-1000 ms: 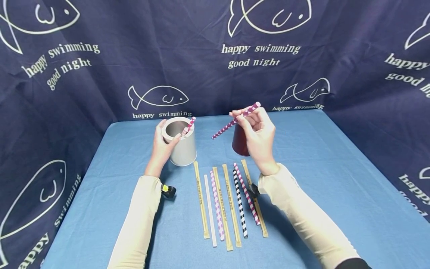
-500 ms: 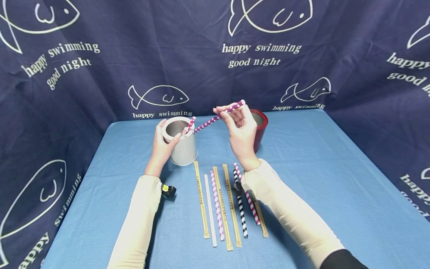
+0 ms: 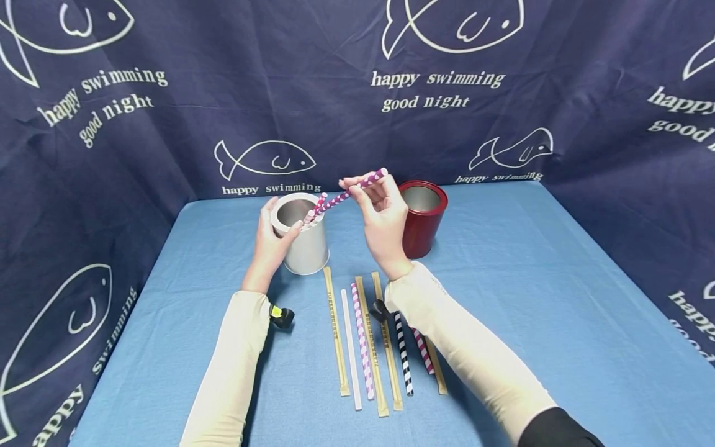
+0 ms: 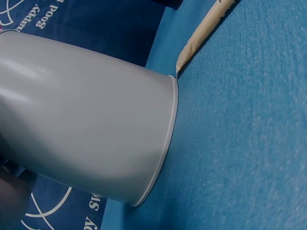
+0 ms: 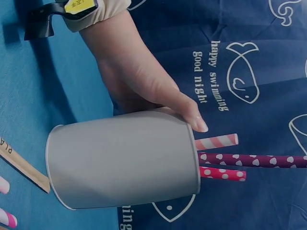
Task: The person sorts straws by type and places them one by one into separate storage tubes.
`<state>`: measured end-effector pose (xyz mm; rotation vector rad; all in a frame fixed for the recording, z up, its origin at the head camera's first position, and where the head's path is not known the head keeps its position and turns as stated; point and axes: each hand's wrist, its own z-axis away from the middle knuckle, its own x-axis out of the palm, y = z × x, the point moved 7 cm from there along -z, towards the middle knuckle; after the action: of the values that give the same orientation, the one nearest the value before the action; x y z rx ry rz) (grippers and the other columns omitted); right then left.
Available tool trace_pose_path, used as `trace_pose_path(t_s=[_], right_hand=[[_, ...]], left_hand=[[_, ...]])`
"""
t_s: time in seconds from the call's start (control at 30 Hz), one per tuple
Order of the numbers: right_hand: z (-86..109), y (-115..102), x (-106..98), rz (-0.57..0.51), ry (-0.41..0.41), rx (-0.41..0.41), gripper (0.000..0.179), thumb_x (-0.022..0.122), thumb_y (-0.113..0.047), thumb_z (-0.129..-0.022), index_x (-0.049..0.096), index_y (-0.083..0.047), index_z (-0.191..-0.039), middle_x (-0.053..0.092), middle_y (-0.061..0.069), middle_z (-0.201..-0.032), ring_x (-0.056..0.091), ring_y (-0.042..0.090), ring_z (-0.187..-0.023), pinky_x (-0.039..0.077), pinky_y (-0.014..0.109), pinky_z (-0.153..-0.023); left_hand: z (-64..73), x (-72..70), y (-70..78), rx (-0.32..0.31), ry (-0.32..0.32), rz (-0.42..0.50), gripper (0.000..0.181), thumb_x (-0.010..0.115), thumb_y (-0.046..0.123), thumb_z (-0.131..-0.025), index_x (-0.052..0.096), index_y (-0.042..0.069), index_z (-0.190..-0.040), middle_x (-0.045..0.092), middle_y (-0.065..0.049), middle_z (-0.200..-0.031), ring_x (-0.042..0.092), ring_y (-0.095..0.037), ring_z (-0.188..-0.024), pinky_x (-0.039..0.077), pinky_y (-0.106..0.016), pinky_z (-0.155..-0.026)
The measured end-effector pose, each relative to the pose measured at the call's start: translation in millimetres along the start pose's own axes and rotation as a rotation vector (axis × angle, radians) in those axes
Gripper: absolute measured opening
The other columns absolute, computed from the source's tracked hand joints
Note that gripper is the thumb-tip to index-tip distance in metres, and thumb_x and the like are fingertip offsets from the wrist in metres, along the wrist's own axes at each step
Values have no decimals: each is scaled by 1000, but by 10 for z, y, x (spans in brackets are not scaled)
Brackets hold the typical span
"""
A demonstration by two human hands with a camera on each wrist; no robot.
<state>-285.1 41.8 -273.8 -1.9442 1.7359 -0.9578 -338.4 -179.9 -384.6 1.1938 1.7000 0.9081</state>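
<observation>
My left hand (image 3: 270,251) holds a light grey can (image 3: 308,251), fingers behind its rim and thumb along the near side. From the can's mouth stick a pink-striped straw (image 5: 218,142) and a red straw with white dots (image 5: 223,173). Between the thumb and fingers of my right hand (image 3: 385,223) is a purple straw with white hearts (image 3: 337,200), slanting down to the left. Its lower end is at the can's mouth beside the other two; how deep it goes is hidden. In the left wrist view, the can's wall (image 4: 96,115) fills much of the picture.
A dark red can (image 3: 420,233) stands right of the right hand. Several straws lie in a row in front, including paper-wrapped ones (image 3: 336,335), a white one (image 3: 352,354), a lilac-striped one (image 3: 362,341) and a black-striped one (image 3: 403,354). The right forearm covers some of them.
The right hand has moved left with the purple straw, bringing its lower end to the grey can's mouth. The red can has come into fuller view. My left hand stays on the grey can.
</observation>
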Motion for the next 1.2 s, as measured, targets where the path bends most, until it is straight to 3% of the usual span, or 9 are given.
trace_pose_path(t_s=[0.1,0.17,0.47,0.73,0.9,1.2], right_hand=[[4,27,33,41,-9,-18,19,64,3,-87,54,12,-100,69,29,-101,72,10,-93,55,36,-92],[7,48,50,63,-15,-25,20,64,2,-87,53,13,-101,67,33,-101,71,9,-93,55,35,-92],[2,184,139,126,-38,6,19,65,0,-87,56,11,-101,69,29,-101,70,32,-97,55,34,-92],[-4,372,214,251,-55,98,20,66,-7,-88,61,6,-103,72,22,-101,71,28,-97,55,29,-91],[15,508,256,299,-77,147,23,67,-5,-87,62,7,-106,72,22,-102,71,30,-98,55,33,-90],[76,655,311,305,-93,179,23,69,-7,-87,63,7,-104,73,20,-99,72,28,-95,57,30,-86]], left_hand=[[4,4,12,1,0,-8,78,69,18,-81,31,-1,-146,39,-22,-145,41,-32,-132,30,-44,-114],[8,4,17,-6,-2,-16,78,68,17,-81,30,-1,-146,39,-22,-145,41,-32,-131,30,-44,-114],[4,2,25,-5,-7,-3,79,69,15,-81,28,0,-147,37,-23,-146,41,-33,-132,30,-44,-115],[1,0,22,-6,-8,-12,78,69,19,-82,29,1,-147,38,-21,-146,40,-31,-133,29,-43,-115],[5,7,18,-4,-6,-22,78,69,20,-82,30,1,-146,38,-22,-146,40,-32,-133,29,-44,-116],[1,3,12,-1,3,-30,80,68,24,-80,30,-1,-146,39,-22,-145,41,-32,-132,31,-44,-114]])
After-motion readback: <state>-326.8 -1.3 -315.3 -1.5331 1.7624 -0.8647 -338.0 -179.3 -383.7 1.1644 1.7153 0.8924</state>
